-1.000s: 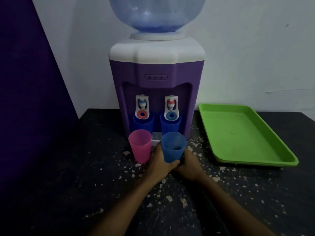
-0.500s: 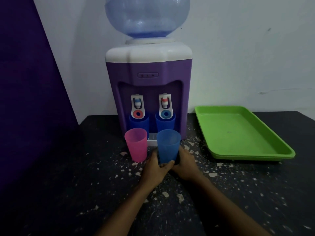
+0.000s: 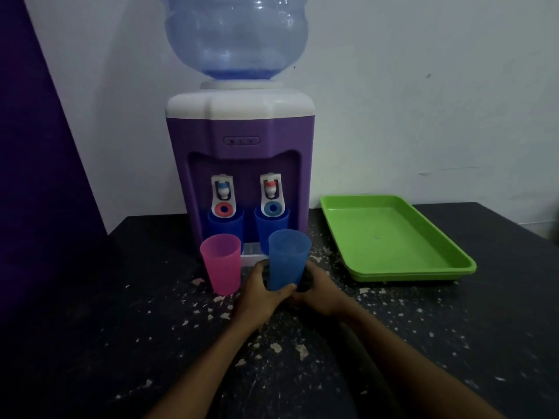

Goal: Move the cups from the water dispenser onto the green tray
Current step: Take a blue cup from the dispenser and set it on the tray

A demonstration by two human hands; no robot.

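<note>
A light blue cup stands upright on the dark table in front of the purple water dispenser. My left hand and my right hand wrap around its lower half from both sides. A pink cup stands just to its left, untouched. Two dark blue cups sit under the taps: one under the left tap, one under the right tap. The green tray lies to the right of the dispenser with nothing on it.
The black table is speckled with pale chips. A large water bottle tops the dispenser. A white wall stands behind, and a dark purple panel stands at the left.
The view has drifted, so the dispenser and tray sit lower and more to the left in frame. Both hands stay around the light blue cup in the same spot.
</note>
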